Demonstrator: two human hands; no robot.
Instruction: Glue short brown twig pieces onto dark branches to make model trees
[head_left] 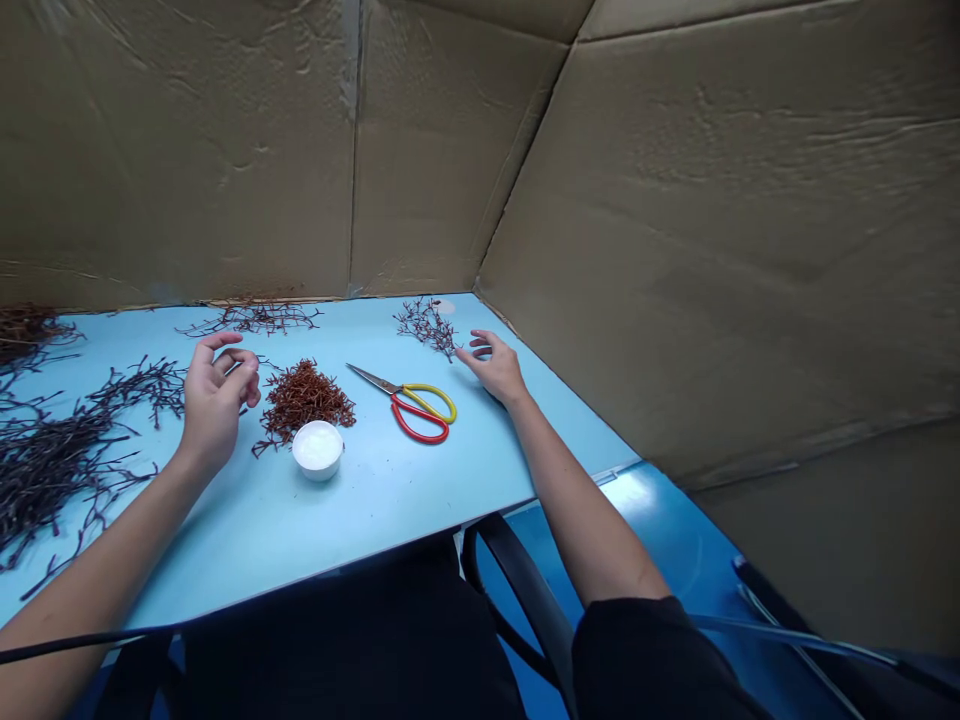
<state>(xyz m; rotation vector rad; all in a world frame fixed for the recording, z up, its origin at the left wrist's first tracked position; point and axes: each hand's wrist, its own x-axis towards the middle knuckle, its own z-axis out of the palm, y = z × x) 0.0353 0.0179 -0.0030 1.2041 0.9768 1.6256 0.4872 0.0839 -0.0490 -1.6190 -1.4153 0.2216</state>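
Reddish-brown clippings [306, 400] lie between the hands [223, 388] [495, 368], seemingly nearer the left.

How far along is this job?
Apparently partway. Looks done: the heap of short reddish-brown pieces behind the white cup. In hand: nothing clearly visible in the left hand; the right hand is at the small twig cluster. Seemingly remaining: the large pile of dark branching twigs.
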